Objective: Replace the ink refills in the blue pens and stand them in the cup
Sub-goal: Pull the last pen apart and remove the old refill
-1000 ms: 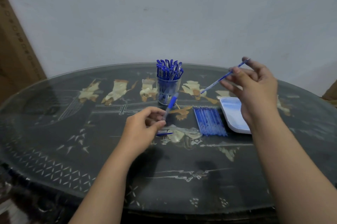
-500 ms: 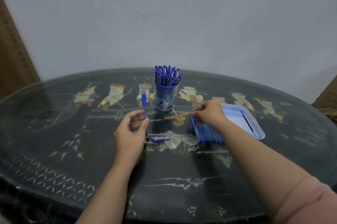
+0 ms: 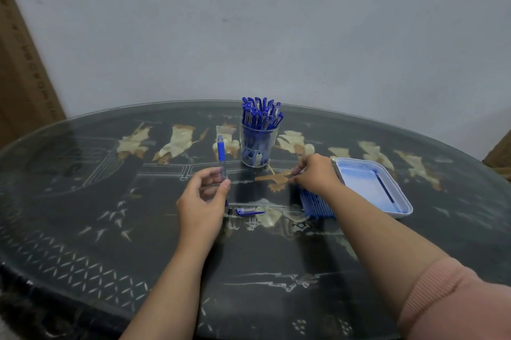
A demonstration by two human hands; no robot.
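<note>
My left hand point(image 3: 203, 198) holds a blue pen barrel point(image 3: 221, 158) upright, pinched between thumb and fingers. My right hand point(image 3: 315, 173) rests over the far end of a row of blue refills point(image 3: 315, 204) lying on the table, its fingertips pinching at one refill tip. A clear cup point(image 3: 257, 147) full of blue pens stands behind both hands. A blue pen cap point(image 3: 249, 211) and a small dark tip piece point(image 3: 230, 211) lie between my hands. One used refill point(image 3: 385, 190) lies in the pale blue tray point(image 3: 398, 211).
The dark oval table point(image 3: 138, 229) has a glass top with pale inlay figures. A grey wall stands close behind it. Brown cardboard point(image 3: 19, 68) leans at the far left, and another brown edge shows at the far right.
My right hand dropped the old refill into the tray and came down onto the row of new refills. My left hand turned the pen barrel upright.
</note>
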